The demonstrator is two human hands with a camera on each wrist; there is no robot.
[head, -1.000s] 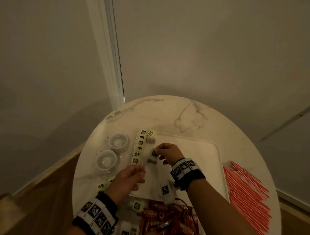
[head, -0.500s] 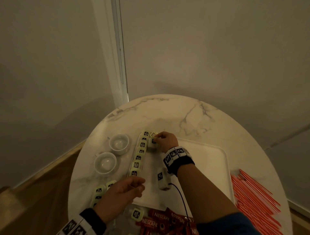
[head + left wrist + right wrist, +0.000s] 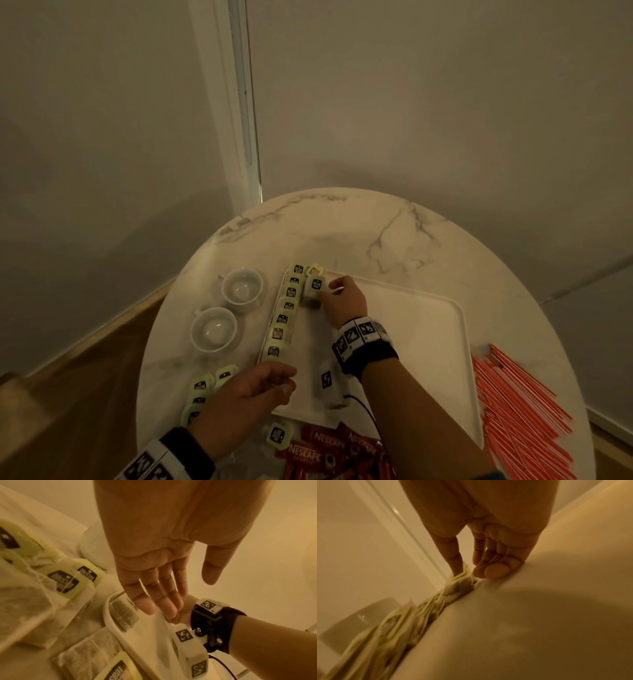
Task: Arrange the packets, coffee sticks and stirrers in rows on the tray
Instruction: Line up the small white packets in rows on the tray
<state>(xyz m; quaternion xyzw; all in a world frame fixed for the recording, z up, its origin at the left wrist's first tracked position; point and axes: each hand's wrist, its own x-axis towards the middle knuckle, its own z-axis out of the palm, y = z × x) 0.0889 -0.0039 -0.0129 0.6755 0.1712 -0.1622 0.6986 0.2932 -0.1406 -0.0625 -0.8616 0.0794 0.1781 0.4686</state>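
Observation:
A white tray [image 3: 428, 342] lies on the round marble table. A row of tea bag packets [image 3: 284, 318] runs along its left edge. My right hand [image 3: 327, 287] is at the tray's far left corner and pinches one tea bag [image 3: 315, 287] that lies just right of that row; in the right wrist view my thumb and fingers [image 3: 494, 569] close on its tag [image 3: 460, 580]. My left hand [image 3: 284, 380] hovers by the tray's near left corner, fingers straight and holding nothing [image 3: 163, 599]. Red coffee sticks [image 3: 325, 448] lie at the near edge, red stirrers [image 3: 520, 411] to the right.
Two white cups [image 3: 241, 289] [image 3: 214, 330] stand left of the tray. Several loose tea bags [image 3: 205, 387] lie on the table near my left wrist, and one more [image 3: 279, 434] lies by the coffee sticks. Walls close in behind the table.
My right hand carried a tea bag from the tray's middle to its far left corner, beside the row. My left hand stayed near the near left corner.

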